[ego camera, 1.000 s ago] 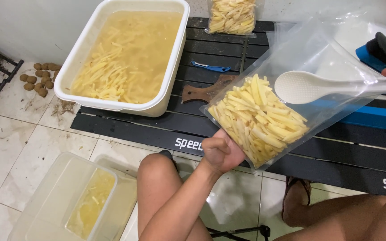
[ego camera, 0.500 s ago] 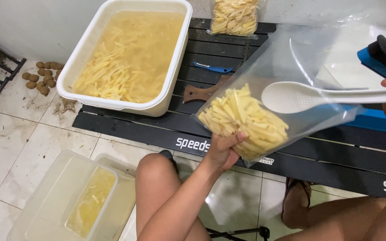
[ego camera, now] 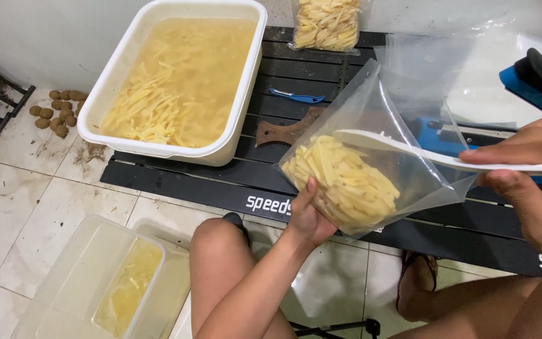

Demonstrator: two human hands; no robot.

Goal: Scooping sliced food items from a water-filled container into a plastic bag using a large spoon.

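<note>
Hands grasp bag (ego camera: pixel 371 157) and spoon (ego camera: pixel 434 156); tub (ego camera: pixel 246 94), peeler (ego camera: pixel 296 96), sealer (ego camera: pixel 534 81) crowd behind

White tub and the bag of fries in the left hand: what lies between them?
Head view: between the white tub and the held bag of fries lies a brown wooden handle on the black slatted table; a blue peeler lies behind.

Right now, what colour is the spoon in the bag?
White; the spoon shows best in the head view.
</note>
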